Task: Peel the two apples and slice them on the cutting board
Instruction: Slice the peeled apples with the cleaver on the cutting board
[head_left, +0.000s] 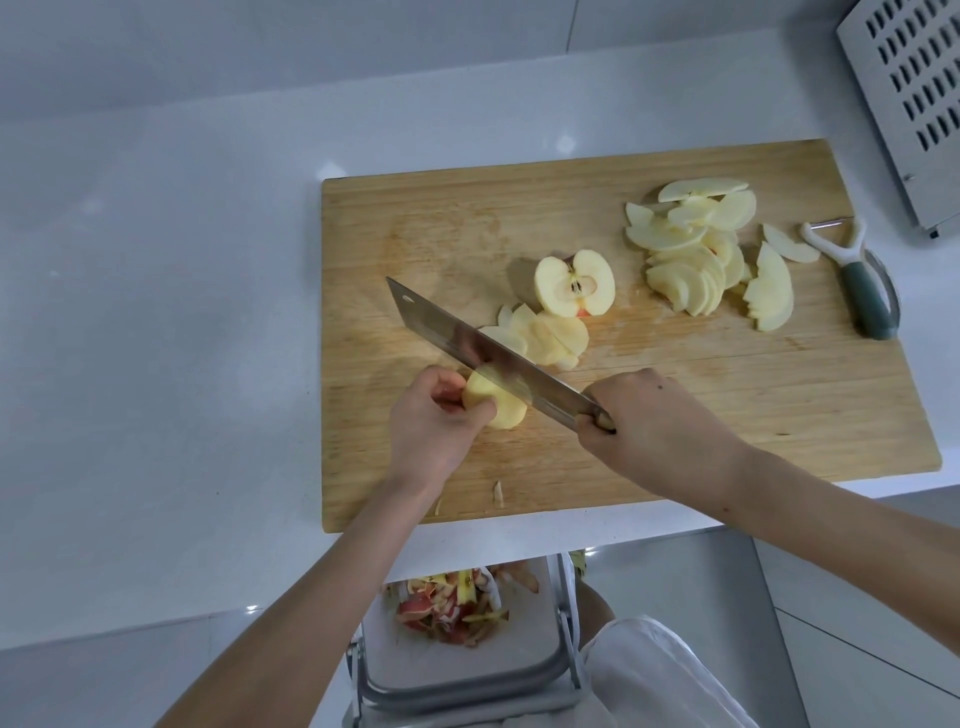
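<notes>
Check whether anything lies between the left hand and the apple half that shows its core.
Yes. The cleaver in the right hand crosses between the left hand, which grips an apple piece, and the apple half; a pile of slices lies against that half's near side.

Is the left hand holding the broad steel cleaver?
No, the right hand grips the steel cleaver; the left hand holds a peeled yellow apple piece.
</notes>
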